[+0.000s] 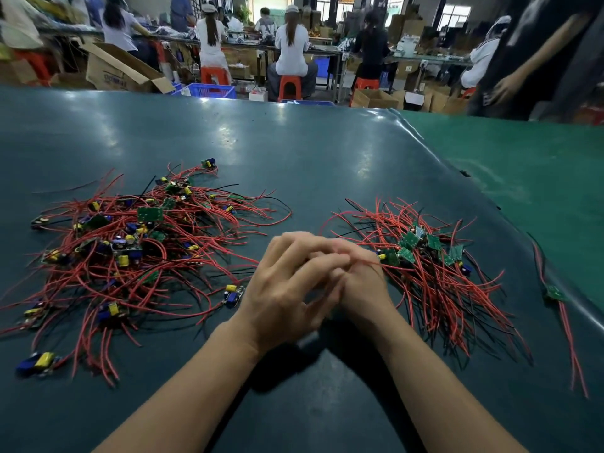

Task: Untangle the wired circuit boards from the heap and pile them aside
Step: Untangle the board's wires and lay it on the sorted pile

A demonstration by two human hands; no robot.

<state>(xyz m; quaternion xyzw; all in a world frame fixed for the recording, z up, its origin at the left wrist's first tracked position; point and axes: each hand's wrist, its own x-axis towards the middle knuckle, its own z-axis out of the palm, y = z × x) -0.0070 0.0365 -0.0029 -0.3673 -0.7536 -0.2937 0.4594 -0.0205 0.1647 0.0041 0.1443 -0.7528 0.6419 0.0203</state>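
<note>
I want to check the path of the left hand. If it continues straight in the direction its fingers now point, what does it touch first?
The left hand points up and right, over the right hand, which it already overlaps. Past that, it would probably reach the sorted pile of boards and red wires; depth is unclear.

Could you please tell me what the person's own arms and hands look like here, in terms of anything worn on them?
Both forearms are bare up to the bottom edge of the picture: no sleeves or cuffs show. The left hand and the right hand wear no gloves, and no watch, bracelet or wrist strap is visible. The fingers are blurred, so a ring cannot be ruled out.
</note>
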